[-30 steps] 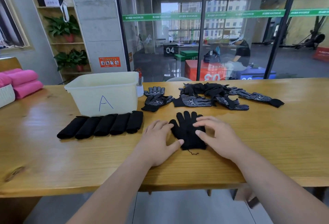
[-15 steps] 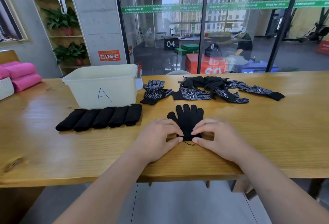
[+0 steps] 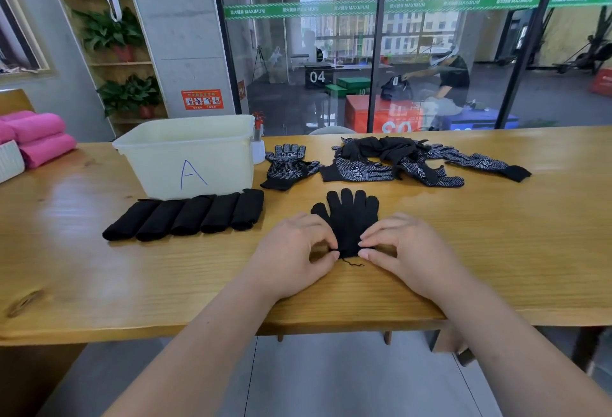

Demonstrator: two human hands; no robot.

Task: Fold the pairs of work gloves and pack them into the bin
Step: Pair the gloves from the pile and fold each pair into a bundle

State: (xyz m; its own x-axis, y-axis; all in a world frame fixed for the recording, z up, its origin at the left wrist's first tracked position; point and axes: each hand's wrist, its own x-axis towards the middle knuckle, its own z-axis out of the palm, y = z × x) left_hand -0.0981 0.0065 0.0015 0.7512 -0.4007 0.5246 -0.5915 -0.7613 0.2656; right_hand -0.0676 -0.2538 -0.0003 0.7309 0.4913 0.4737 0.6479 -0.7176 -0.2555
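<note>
black glove (image 3: 347, 218) flat between left hand (image 3: 294, 247) and right hand (image 3: 404, 247), cuff pinched

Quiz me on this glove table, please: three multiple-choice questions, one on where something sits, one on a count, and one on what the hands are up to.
1. Where do the folded bundles lie?
A. On the table, in front of the bin
B. Inside the bin
C. On a chair

2. How many folded bundles are in that row?
A. Two
B. Five
C. Nine

3. What are the left hand and the right hand doing?
A. Lifting the bin
B. Hanging below the table
C. Pinching the near end of the flat black glove

Answers:
1 A, the row lies on the wood along the bin's front wall.
2 B, five dark rolls lie side by side.
3 C, thumbs and fingertips of both hands close on the glove's cuff edge.
</note>
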